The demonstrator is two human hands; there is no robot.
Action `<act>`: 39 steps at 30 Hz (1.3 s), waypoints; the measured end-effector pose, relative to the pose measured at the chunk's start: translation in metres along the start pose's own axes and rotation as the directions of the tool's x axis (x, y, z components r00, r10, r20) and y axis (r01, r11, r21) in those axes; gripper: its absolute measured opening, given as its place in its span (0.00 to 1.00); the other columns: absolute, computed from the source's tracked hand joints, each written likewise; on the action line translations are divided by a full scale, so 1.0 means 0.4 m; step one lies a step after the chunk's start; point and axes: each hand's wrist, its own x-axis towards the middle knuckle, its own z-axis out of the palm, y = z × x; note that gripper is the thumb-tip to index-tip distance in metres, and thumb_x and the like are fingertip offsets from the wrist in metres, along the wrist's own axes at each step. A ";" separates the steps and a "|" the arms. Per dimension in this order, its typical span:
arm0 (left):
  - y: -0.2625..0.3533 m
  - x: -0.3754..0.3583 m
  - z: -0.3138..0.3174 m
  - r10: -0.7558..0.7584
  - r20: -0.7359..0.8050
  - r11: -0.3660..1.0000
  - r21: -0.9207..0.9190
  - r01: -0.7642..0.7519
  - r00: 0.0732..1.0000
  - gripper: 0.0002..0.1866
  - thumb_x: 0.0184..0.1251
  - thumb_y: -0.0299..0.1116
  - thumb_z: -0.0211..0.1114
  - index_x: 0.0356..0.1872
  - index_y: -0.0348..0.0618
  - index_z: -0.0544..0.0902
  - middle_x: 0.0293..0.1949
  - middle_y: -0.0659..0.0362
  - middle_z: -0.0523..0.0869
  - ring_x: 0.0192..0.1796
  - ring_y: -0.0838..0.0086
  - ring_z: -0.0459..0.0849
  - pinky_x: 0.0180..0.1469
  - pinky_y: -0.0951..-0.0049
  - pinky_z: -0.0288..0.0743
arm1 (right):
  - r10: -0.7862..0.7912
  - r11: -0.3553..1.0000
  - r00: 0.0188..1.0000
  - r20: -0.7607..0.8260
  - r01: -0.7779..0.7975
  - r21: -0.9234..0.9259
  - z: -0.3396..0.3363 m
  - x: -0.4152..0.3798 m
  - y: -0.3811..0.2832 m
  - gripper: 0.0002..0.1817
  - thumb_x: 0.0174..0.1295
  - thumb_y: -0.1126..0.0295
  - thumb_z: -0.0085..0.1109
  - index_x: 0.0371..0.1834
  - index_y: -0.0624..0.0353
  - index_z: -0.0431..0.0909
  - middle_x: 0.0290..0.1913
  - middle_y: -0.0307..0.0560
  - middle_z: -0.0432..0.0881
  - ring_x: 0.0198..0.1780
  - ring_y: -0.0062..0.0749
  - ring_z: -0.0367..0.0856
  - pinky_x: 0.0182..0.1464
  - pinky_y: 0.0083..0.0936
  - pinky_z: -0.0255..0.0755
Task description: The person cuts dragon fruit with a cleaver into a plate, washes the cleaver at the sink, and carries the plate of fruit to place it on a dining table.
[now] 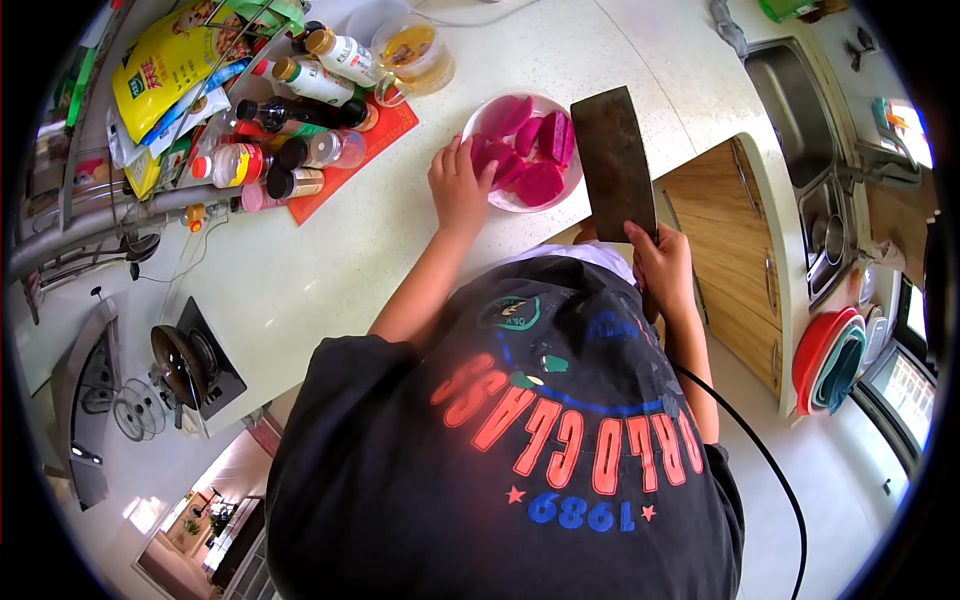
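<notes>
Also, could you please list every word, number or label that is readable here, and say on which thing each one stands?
"ORLD CLASS": red letters, mirrored, on the black T-shirt; the start is hidden.
"1989": blue, mirrored, below it, between two stars.
Yellow bag: red characters, too blurred to read.
Bottle labels: too small to read.
Cleaver: no text visible.

left hand [458, 187] touching pink fruit pieces [522, 150] in white bowl [573, 186], right hand [660, 265] gripping cleaver [613, 160]
</notes>
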 end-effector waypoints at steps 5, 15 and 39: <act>-0.005 -0.001 -0.016 -0.155 0.034 0.979 -0.126 0.158 0.987 0.31 0.62 0.47 0.73 0.61 0.39 0.78 0.64 0.44 0.74 0.64 0.48 0.70 0.66 0.51 0.67 | 0.001 1.000 1.000 0.002 -0.001 -0.009 0.004 0.001 0.003 0.19 0.72 0.67 0.61 0.23 0.60 0.68 0.13 0.34 0.67 0.11 0.17 0.63 0.15 0.22 0.55; 0.015 0.044 -0.001 -0.094 0.096 0.995 -0.028 0.097 0.991 0.35 0.57 0.52 0.75 0.59 0.36 0.79 0.67 0.41 0.70 0.67 0.45 0.67 0.68 0.48 0.66 | -0.007 0.997 1.000 0.014 0.008 -0.077 0.008 0.009 0.010 0.19 0.70 0.66 0.62 0.22 0.64 0.72 0.13 0.37 0.71 0.12 0.20 0.67 0.16 0.25 0.59; 0.067 0.047 0.000 -0.386 0.053 0.912 -0.125 0.390 0.921 0.34 0.48 0.32 0.82 0.56 0.34 0.75 0.63 0.46 0.71 0.64 0.49 0.71 0.67 0.55 0.69 | -0.005 0.997 1.000 -0.001 0.005 -0.076 0.010 0.004 0.007 0.19 0.70 0.67 0.62 0.21 0.64 0.72 0.12 0.38 0.70 0.12 0.20 0.67 0.16 0.26 0.58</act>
